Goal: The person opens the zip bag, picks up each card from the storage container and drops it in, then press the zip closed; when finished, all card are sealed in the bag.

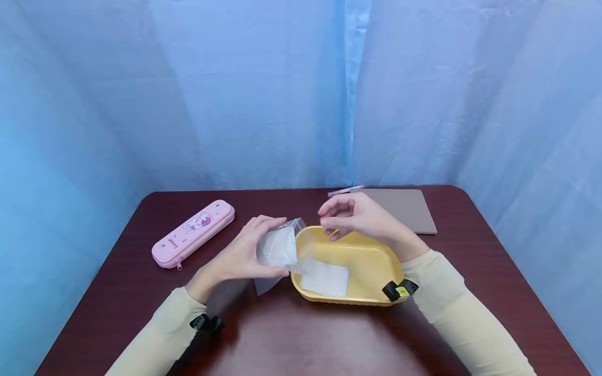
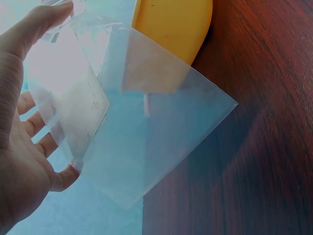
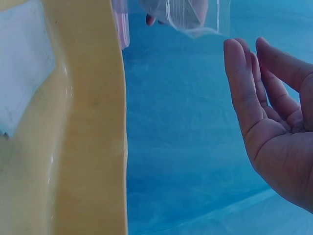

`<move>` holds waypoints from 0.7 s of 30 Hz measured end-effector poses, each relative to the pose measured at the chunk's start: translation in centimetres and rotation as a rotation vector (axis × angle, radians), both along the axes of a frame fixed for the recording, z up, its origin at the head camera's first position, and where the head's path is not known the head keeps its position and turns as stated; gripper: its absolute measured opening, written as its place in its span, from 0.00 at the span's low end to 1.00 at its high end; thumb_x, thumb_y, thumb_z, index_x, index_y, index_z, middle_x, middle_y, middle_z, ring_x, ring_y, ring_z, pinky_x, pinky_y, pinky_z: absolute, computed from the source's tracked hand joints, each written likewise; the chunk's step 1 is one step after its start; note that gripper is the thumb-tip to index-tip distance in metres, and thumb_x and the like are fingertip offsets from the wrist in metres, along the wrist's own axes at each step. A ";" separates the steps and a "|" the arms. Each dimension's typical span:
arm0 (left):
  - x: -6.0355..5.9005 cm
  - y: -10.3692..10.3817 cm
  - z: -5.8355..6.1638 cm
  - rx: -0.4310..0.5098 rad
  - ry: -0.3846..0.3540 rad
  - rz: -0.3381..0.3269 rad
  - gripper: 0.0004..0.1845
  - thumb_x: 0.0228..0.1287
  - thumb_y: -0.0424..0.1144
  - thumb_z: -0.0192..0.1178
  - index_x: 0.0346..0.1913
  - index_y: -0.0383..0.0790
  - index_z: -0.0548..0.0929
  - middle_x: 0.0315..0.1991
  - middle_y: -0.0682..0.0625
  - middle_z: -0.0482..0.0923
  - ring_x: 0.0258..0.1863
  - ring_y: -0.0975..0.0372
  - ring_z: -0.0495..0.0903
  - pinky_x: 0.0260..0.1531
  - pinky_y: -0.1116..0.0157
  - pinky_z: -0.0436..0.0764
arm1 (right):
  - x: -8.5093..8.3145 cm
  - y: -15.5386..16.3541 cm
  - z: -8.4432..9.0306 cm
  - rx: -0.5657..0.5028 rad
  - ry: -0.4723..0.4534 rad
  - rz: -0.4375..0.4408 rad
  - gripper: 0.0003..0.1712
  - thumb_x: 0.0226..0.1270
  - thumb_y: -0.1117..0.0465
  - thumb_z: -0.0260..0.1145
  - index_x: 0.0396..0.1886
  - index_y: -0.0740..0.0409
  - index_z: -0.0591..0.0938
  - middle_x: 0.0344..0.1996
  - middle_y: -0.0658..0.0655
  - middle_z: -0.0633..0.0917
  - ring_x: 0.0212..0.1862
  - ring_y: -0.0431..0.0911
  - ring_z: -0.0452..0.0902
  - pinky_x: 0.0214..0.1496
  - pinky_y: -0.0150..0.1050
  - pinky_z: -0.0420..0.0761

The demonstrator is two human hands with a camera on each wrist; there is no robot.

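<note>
My left hand grips a clear plastic zip bag with something white inside, holding it upright at the left end of a yellow tray. In the left wrist view the bag hangs from my fingers next to the tray. My right hand hovers over the tray's far left rim, fingers loosely curled and holding nothing. The right wrist view shows that hand empty beside the tray wall, the bag's mouth above. A white folded sheet lies in the tray.
A pink pencil case with a rabbit picture lies at the left of the dark red table. A grey-brown flat board and a pink pen lie at the back. Blue curtains surround the table.
</note>
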State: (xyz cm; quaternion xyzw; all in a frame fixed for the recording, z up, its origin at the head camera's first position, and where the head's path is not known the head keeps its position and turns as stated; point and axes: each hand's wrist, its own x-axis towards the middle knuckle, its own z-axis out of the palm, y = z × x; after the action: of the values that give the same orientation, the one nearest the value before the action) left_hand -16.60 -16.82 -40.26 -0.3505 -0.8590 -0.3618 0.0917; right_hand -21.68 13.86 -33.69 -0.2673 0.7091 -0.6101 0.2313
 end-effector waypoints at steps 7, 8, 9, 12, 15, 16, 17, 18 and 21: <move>-0.4 0.0 -0.2 -0.015 0.001 -0.010 0.55 0.41 0.59 0.81 0.74 0.45 0.69 0.62 0.53 0.73 0.61 0.60 0.67 0.58 0.54 0.68 | -1.2 1.5 -1.8 0.082 -0.017 0.060 0.15 0.67 0.69 0.70 0.51 0.70 0.81 0.38 0.62 0.87 0.39 0.54 0.86 0.45 0.55 0.84; -0.5 -0.1 -0.2 -0.017 0.004 -0.011 0.55 0.41 0.59 0.81 0.74 0.45 0.69 0.62 0.53 0.73 0.61 0.59 0.67 0.58 0.54 0.68 | -1.4 1.6 -2.0 0.092 -0.015 0.066 0.16 0.67 0.69 0.70 0.51 0.71 0.80 0.38 0.62 0.87 0.39 0.54 0.85 0.45 0.55 0.84; -0.6 -0.1 -0.2 -0.017 0.008 -0.013 0.55 0.40 0.58 0.81 0.73 0.44 0.69 0.61 0.53 0.73 0.61 0.59 0.67 0.58 0.54 0.68 | -1.5 1.7 -2.2 0.101 -0.012 0.068 0.16 0.67 0.69 0.70 0.52 0.71 0.80 0.38 0.62 0.86 0.39 0.55 0.85 0.46 0.55 0.84; -0.8 0.0 -0.4 -0.015 0.008 -0.015 0.55 0.40 0.58 0.81 0.73 0.42 0.70 0.61 0.53 0.73 0.61 0.59 0.67 0.58 0.54 0.68 | -2.0 2.1 -2.7 0.131 0.004 0.060 0.18 0.67 0.69 0.70 0.53 0.73 0.79 0.37 0.63 0.86 0.39 0.57 0.85 0.46 0.55 0.84; -0.9 0.1 -0.7 -0.017 -0.005 -0.016 0.55 0.40 0.58 0.82 0.73 0.43 0.70 0.61 0.53 0.73 0.60 0.60 0.67 0.58 0.54 0.68 | -2.4 2.6 -2.9 0.183 0.016 0.079 0.19 0.68 0.69 0.69 0.55 0.73 0.79 0.39 0.62 0.86 0.40 0.57 0.86 0.46 0.53 0.84; -0.9 0.1 -0.7 -0.022 -0.011 -0.014 0.55 0.40 0.59 0.81 0.73 0.44 0.70 0.61 0.54 0.73 0.60 0.60 0.67 0.58 0.54 0.68 | -2.5 2.7 -3.1 0.204 0.026 0.093 0.19 0.69 0.68 0.69 0.56 0.73 0.80 0.39 0.61 0.86 0.40 0.55 0.87 0.46 0.52 0.85; -0.9 0.1 -0.8 -0.027 -0.016 -0.013 0.55 0.40 0.59 0.81 0.73 0.44 0.70 0.61 0.54 0.73 0.60 0.60 0.67 0.57 0.54 0.68 | -2.7 2.8 -3.2 0.221 0.031 0.109 0.19 0.69 0.68 0.69 0.56 0.72 0.80 0.40 0.61 0.86 0.40 0.54 0.86 0.46 0.50 0.85; -1.0 0.0 -0.8 -0.033 -0.016 -0.014 0.55 0.40 0.59 0.81 0.73 0.44 0.70 0.61 0.54 0.73 0.60 0.60 0.67 0.57 0.54 0.68 | -2.8 2.9 -3.4 0.239 0.036 0.127 0.19 0.69 0.68 0.69 0.56 0.71 0.80 0.41 0.61 0.86 0.41 0.54 0.86 0.47 0.49 0.85; -1.2 -0.2 -0.6 -0.045 -0.010 -0.019 0.55 0.40 0.59 0.81 0.73 0.45 0.70 0.61 0.53 0.73 0.60 0.60 0.67 0.57 0.54 0.68 | -3.4 3.0 -4.1 0.275 0.079 0.172 0.19 0.68 0.67 0.69 0.57 0.69 0.81 0.41 0.63 0.86 0.42 0.57 0.85 0.46 0.46 0.85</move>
State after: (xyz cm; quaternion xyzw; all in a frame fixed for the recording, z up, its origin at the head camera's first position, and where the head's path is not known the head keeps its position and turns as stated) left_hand -17.82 -17.00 -40.85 -0.3591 -0.8639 -0.3450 0.0760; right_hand -25.04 16.85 -37.75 -0.3168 0.7689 -0.4742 0.2892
